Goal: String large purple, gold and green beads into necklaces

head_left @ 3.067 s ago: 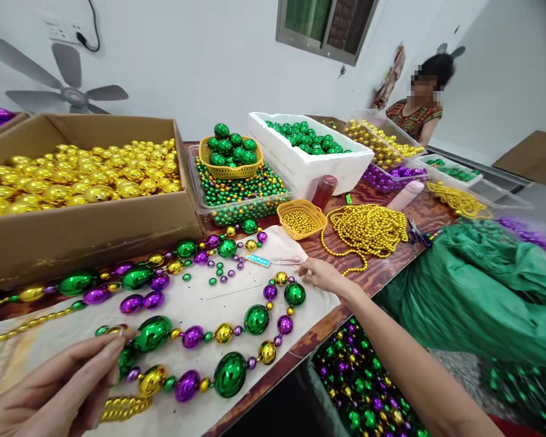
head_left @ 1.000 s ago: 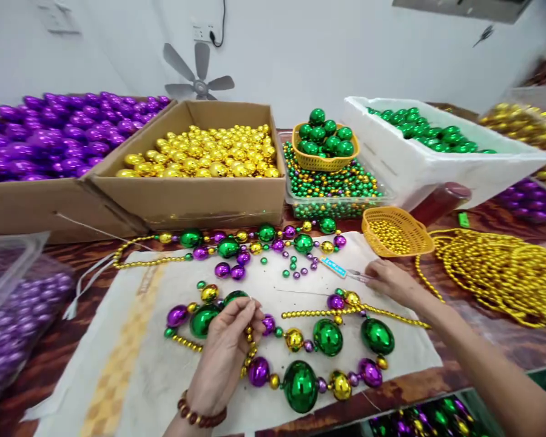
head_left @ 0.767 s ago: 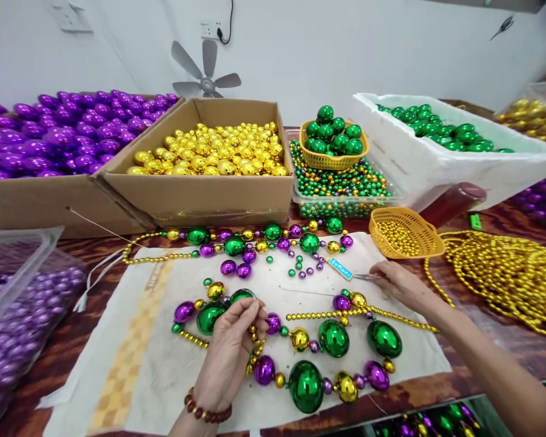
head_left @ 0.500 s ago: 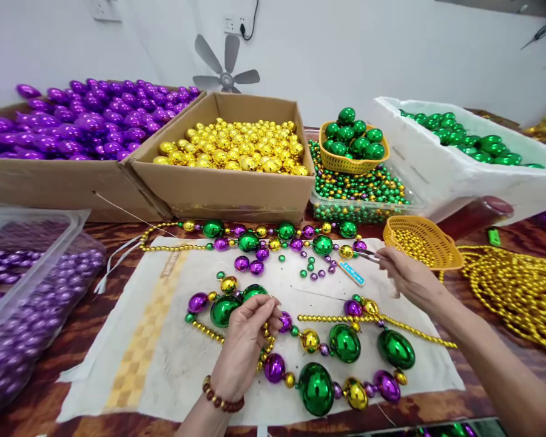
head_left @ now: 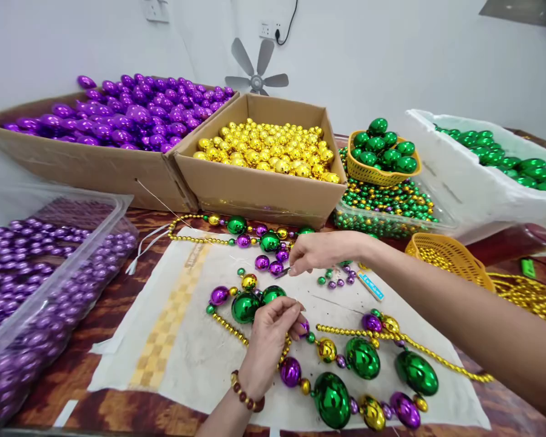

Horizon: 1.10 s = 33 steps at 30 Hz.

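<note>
My left hand point(head_left: 273, 334) is closed in a pinch over the white cloth point(head_left: 186, 376), with a short end of thread point(head_left: 295, 300) at its fingertips. A bead garland point(head_left: 331, 399) of large green, gold and purple balls and small gold beads lies around and partly under it. Closed around slim metal tweezers point(head_left: 284, 273), my right hand point(head_left: 316, 250) reaches across to a few loose purple balls point(head_left: 262, 262). The tweezers' tip is at or beside one of these balls; I cannot tell whether it grips it. A second garland point(head_left: 269, 241) lies behind, partly hidden by my right hand.
Cardboard boxes of purple balls point(head_left: 131, 115) and gold balls point(head_left: 273, 149) line the back. A foam box point(head_left: 464, 164), an orange basket point(head_left: 455, 258) and gold bead strings point(head_left: 528, 294) stand right; a clear bag of purple beads point(head_left: 73, 291) lies left. Small loose beads point(head_left: 332, 283) dot the cloth.
My right hand has moved left with the tweezers, from the back garland's right end to the loose purple balls. The left hand keeps its pinch. The view has turned left.
</note>
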{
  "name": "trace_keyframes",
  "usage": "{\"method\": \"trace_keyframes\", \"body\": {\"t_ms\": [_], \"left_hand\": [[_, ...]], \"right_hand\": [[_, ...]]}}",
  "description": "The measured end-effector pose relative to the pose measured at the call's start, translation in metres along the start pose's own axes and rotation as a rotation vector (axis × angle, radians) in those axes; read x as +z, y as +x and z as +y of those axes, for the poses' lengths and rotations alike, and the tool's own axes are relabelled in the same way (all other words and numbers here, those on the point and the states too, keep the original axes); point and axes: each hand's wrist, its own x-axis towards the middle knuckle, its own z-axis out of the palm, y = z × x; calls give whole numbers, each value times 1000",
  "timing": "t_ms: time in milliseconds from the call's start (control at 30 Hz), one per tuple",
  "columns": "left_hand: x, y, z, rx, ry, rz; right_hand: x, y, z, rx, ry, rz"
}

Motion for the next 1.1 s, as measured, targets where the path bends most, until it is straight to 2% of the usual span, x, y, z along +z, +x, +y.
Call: {"method": "trace_keyframes", "body": {"t_ms": [200,467,567,667,767,867,967,1033,1100], "left_hand": [[0,2,-4,37,24,-23],[0,1,-2,35,41,-28],[-1,1,-2,24,44,-26],[-2,0,-1,31,57,-27],[0,-2,1,12,58,-24],[3,-1,6,-10,13,-19],[8,4,11,1,-16,-41],[13,9,14,19,7,-69],[18,15,17,37,48,-99]], "right_hand": [[-1,18,-1,81,84,-70],[4,33,-3,35,94,-61],[9,34,-1,44,82,-33],[7,23,7,49,71,50],[4,-8,25,19,109,213],[16,-63,59,20,240,420],[55,-128,109,202,240,622],[88,-165,147,374,66,710],[119,-189,179,509,-99,737]]}}
